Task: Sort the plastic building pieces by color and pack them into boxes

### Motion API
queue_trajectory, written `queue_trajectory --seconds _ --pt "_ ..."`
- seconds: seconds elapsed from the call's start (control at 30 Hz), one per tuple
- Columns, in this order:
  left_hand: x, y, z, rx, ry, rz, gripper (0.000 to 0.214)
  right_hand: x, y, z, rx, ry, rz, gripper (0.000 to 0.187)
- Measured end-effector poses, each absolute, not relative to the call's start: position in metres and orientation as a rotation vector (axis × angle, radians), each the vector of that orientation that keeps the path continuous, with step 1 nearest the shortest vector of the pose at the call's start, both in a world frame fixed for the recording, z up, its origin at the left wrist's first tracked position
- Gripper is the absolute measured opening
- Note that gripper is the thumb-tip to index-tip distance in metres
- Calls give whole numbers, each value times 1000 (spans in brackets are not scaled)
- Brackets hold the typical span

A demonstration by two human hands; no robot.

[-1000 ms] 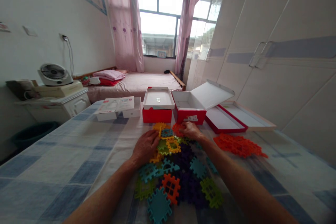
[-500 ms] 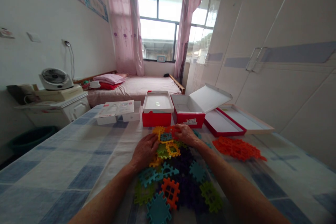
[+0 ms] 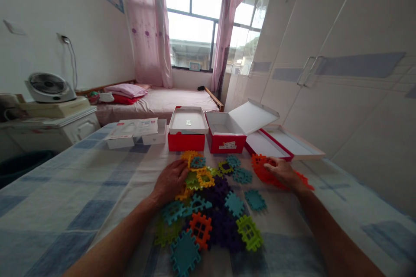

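Observation:
A loose pile of interlocking plastic tiles with notched edges lies on the table. My left hand (image 3: 172, 179) rests at the pile's left edge, its fingers stretched over the yellow tiles (image 3: 205, 178) and touching them. To the right, my right hand (image 3: 281, 172) pinches an orange tile with small window openings (image 3: 259, 161) above a heap of orange tiles (image 3: 305, 179). Dark purple tiles (image 3: 224, 225) fill the middle of the pile. Around them lie a teal tile (image 3: 185, 253), a green window tile (image 3: 249, 232) and an orange window tile (image 3: 200, 230).
Behind the tiles stand a red box with a white tray on it (image 3: 186, 140), an open red box (image 3: 227, 143) and shallow lids (image 3: 295, 140). White boxes (image 3: 121, 140) sit at the back left. A checked cloth (image 3: 74, 212) covers the table.
My right hand has moved right from the top of the pile to the orange heap, carrying an orange tile. My left hand stays by the yellow tiles. The view has shifted slightly.

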State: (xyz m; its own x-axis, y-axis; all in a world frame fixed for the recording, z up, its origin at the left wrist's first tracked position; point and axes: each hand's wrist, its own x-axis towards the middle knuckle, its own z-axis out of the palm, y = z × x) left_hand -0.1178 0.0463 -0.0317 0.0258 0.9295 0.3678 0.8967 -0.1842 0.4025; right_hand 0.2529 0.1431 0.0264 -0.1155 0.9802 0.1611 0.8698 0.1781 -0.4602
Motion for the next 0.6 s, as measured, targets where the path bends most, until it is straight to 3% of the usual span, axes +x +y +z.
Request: queue_trajectory --seconds 0.13,0.37,0.47,0.6 --pt "-118 45 -29 2192 1985 846 46 265 146 13 -1790 -1995 259 39" --pt "-116 44 -26 2160 1973 852 48 258 143 5 -1602 -1934 -274 37" --pt "-116 43 -27 2096 1956 930 48 241 134 15 -1449 -2000 -163 31" --pt "-117 43 -27 1913 1928 1073 54 197 121 32 -1314 -2185 237 30"
